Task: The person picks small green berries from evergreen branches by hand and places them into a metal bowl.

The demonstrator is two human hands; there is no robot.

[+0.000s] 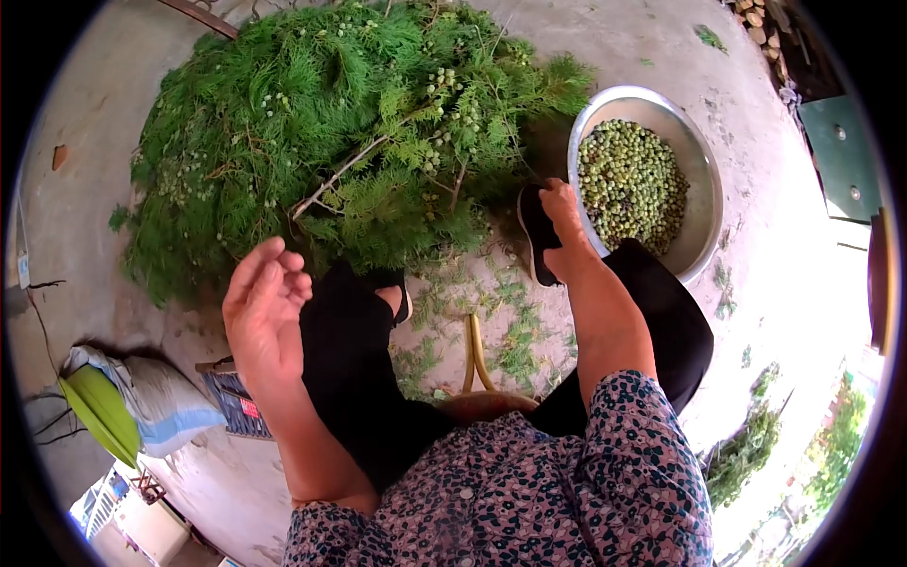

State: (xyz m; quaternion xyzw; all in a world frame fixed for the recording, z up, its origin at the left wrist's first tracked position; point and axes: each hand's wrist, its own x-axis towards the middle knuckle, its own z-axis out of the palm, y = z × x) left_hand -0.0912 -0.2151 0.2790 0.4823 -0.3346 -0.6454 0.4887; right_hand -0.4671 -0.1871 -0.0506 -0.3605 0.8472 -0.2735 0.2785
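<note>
A large heap of green conifer branches with small pale green cones spreads over the floor before me. My left hand is raised at the heap's near edge, fingers curled and apart, with nothing seen in it. My right hand reaches down beside a black shoe, close to the left rim of a metal basin. Its fingers are partly hidden, and whether they hold anything cannot be told. Many small green cones lie in the basin.
A stool is under me, with green sprigs scattered on the floor. At the lower left lie a stuffed white sack and a lime-green plastic object. Stacked firewood and a green panel stand at the upper right.
</note>
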